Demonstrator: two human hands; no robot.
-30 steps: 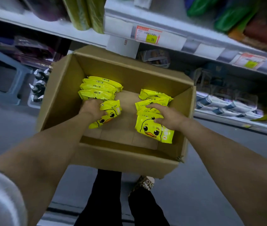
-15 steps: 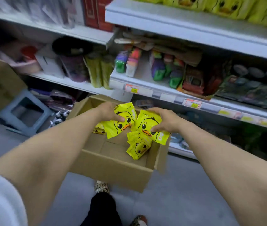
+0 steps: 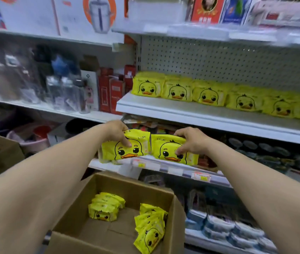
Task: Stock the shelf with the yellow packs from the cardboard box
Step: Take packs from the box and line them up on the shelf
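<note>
Left grip and right grip are each clasping a pack by its top, likely light, squashy and slick, shelf just above.

Grey pegboard wall, white store shelving

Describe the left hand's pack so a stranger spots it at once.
Find the white shelf lined with yellow duck packs. Below it, the left hand and right hand each hold a pack. It is the left pack, whose duck has eyelashes.
</note>
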